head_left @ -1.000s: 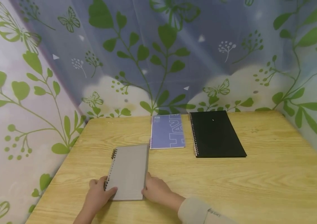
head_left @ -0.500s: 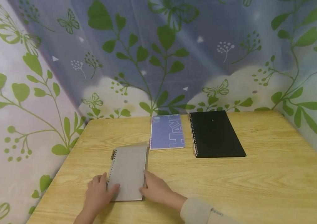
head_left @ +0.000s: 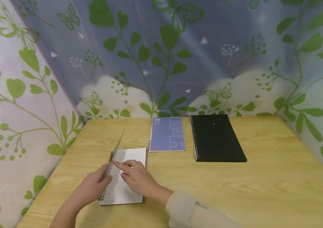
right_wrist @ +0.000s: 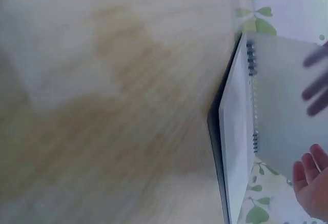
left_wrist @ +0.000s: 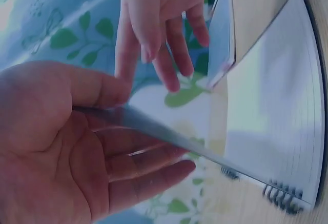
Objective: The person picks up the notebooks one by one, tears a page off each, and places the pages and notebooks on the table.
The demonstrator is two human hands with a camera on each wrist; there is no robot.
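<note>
A grey spiral notebook point(head_left: 121, 190) lies at the near left of the wooden table point(head_left: 264, 183), with its cover point(head_left: 117, 148) raised almost upright over a white lined page point(left_wrist: 277, 111). My left hand point(head_left: 93, 185) holds the cover's lower edge, thumb on one face and fingers on the other; the left wrist view shows the cover point(left_wrist: 169, 137) across that palm point(left_wrist: 61, 152). My right hand point(head_left: 137, 179) hovers over the page with its fingers straight, reaching toward the cover. The spiral binding point(right_wrist: 251, 96) shows blurred in the right wrist view.
A purple spiral notebook point(head_left: 167, 134) and a larger black spiral notebook point(head_left: 216, 137) lie shut, side by side at the back of the table. Leaf-patterned curtains point(head_left: 161, 57) enclose the table on the left, back and right.
The notebook was shut with a hand on each side. Its cover now stands swung up to the left in my left hand, and my right hand has moved over the bared page.
</note>
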